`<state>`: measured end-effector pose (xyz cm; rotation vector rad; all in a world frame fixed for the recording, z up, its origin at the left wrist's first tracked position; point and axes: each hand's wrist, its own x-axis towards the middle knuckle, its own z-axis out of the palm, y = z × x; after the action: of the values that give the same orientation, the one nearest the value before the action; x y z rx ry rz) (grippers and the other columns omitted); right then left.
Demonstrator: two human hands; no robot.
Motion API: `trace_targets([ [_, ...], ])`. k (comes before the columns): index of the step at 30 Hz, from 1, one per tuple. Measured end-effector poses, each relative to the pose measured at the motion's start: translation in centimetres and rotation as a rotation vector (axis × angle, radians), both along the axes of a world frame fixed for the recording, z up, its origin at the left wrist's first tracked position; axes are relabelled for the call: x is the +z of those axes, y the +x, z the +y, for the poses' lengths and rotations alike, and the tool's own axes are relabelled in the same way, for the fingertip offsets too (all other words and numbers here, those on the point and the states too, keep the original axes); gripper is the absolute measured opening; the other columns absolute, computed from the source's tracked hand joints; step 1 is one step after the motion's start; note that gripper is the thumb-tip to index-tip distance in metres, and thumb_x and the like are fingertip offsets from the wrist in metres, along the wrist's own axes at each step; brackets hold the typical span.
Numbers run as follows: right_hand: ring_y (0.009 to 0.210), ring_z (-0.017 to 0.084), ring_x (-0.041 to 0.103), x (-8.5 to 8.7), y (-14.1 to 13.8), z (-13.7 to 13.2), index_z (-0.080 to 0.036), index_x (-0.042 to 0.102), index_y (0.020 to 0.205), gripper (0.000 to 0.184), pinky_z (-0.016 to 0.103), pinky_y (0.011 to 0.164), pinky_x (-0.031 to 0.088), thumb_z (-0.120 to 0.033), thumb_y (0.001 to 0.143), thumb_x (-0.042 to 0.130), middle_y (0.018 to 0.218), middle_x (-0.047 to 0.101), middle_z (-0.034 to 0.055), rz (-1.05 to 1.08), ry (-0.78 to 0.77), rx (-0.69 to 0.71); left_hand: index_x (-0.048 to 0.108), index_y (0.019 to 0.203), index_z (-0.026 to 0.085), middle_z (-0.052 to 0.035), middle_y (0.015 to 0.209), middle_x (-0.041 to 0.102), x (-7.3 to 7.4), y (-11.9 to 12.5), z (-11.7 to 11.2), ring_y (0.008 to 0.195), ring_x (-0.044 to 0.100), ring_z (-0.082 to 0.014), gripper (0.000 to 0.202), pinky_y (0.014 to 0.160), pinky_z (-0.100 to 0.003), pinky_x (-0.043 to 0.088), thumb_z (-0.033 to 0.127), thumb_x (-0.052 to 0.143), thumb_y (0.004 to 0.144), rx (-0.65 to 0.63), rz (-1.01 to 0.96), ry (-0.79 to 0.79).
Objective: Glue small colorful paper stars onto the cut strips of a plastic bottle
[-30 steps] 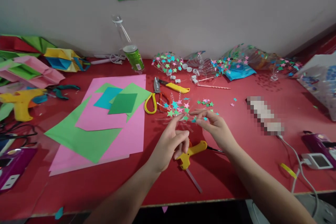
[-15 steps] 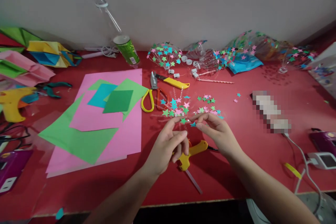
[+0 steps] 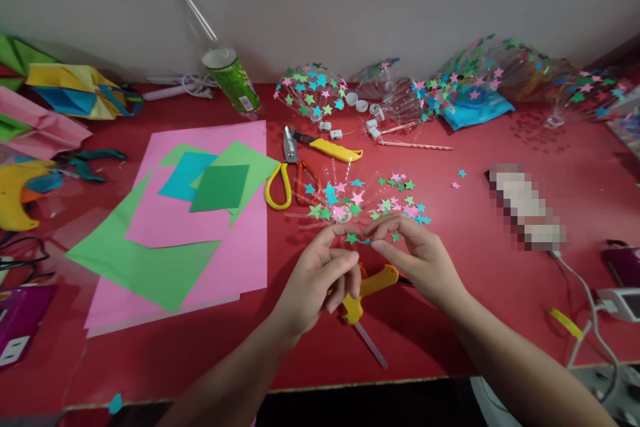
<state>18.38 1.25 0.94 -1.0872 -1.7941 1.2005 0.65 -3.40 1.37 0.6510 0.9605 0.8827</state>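
Note:
My right hand (image 3: 420, 253) is closed in a pinch at a small blue paper star (image 3: 367, 241). My left hand (image 3: 317, 273) reaches toward the same spot, index finger stretched out and apart from the thumb, other fingers loosely curled. Its fingertip is close to a green paper star (image 3: 352, 239); whether they touch is unclear. Just beyond my hands spreads a clear plastic piece cut into thin strips (image 3: 341, 213), with coloured stars on several strips. Partly behind my left fingers, a yellow glue gun (image 3: 377, 282) lies on the red table (image 3: 425, 347), its glue stick (image 3: 370, 345) pointing toward me.
Loose stars (image 3: 395, 205) lie right of the strips. Pliers (image 3: 289, 167), a yellow cutter (image 3: 333, 149) and coloured paper sheets (image 3: 170, 267) are left. Star-covered plastic pieces (image 3: 313, 90) and a green can (image 3: 233, 83) stand along the wall. A blurred-out object (image 3: 527, 207) with a cable lies right.
The view has shifted slightly, moving the things at the back up and outward. Both hands keep nearly the same pose, and the blue star now sits slightly lower and more hidden by the fingertips.

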Motion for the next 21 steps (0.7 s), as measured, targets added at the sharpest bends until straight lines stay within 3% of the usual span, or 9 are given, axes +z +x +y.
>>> trace_targets([
  [10,0.091,0.018,0.066,-0.54,-0.04,0.58,-0.025,0.061,0.089,0.005,0.043,0.090,0.052,-0.020,0.090,0.060,0.093,0.073,0.0012,-0.113,0.504,0.113,0.047,0.109,0.019,0.0071,0.050,0.059,-0.07,-0.02,0.03,0.027,0.028,-0.0018,0.027,0.032,-0.015,0.016,0.030,0.057,0.087,0.022,0.042,-0.020],
  [17,0.091,0.018,0.065,-0.71,-0.04,0.52,-0.024,0.061,0.093,0.008,0.043,0.091,0.051,-0.017,0.090,0.061,0.092,0.074,0.0013,-0.150,0.598,0.122,0.046,0.112,0.018,0.0049,0.054,0.062,-0.31,-0.21,-0.06,0.029,0.034,-0.0019,0.030,0.033,-0.016,0.019,0.031,0.057,0.087,0.031,0.065,-0.026],
  [21,0.091,0.018,0.065,-0.54,0.02,0.55,-0.023,0.061,0.093,0.007,0.042,0.089,0.052,-0.017,0.090,0.061,0.092,0.074,0.0019,-0.150,0.576,0.124,0.045,0.109,0.019,0.0059,0.054,0.062,-0.36,-0.21,-0.12,0.029,0.035,-0.0016,0.028,0.033,-0.015,0.020,0.030,0.059,0.087,0.041,0.083,-0.038],
])
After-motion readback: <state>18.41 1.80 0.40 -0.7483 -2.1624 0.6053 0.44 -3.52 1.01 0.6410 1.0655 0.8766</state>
